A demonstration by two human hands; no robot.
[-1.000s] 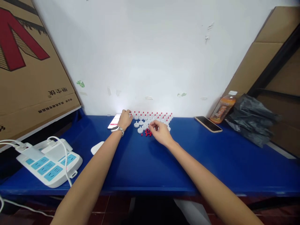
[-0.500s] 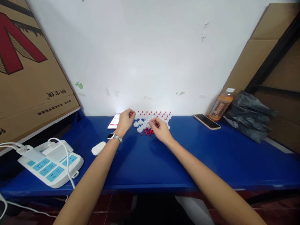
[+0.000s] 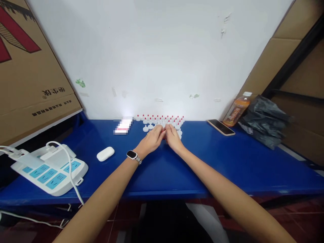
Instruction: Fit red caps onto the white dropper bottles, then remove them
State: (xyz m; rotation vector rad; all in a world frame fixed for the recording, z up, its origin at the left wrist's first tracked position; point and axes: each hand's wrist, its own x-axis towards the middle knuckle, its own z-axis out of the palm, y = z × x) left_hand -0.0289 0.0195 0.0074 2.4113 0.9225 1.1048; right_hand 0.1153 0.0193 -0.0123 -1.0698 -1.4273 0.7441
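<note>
My left hand [image 3: 152, 139] and my right hand [image 3: 173, 137] have come together in front of a group of small white nozzle caps, the fingertips almost touching. The fingers of both are bent inward and closed; whatever they pinch is hidden. Behind them, several white nozzle caps with red tips [image 3: 162, 118] stand upright in rows along the wall. To the left of my left hand are white nozzle caps without red tips [image 3: 145, 128]. A bit of red from the small red tips [image 3: 165, 137] shows between the hands; the rest of that pile is covered.
On the blue table [image 3: 162, 175], a white earbud case [image 3: 105, 154] and a lit phone [image 3: 123, 126] lie left. A power strip [image 3: 50, 175] with cables is farther left. To the right are a dark phone [image 3: 221, 127], an orange drink bottle [image 3: 236, 109] and a black plastic bag [image 3: 265, 119].
My left hand has moved right and slightly down, from the left end of the rows to meet my right hand. The view has shifted a little. One more red-tipped cap shows at the left end.
</note>
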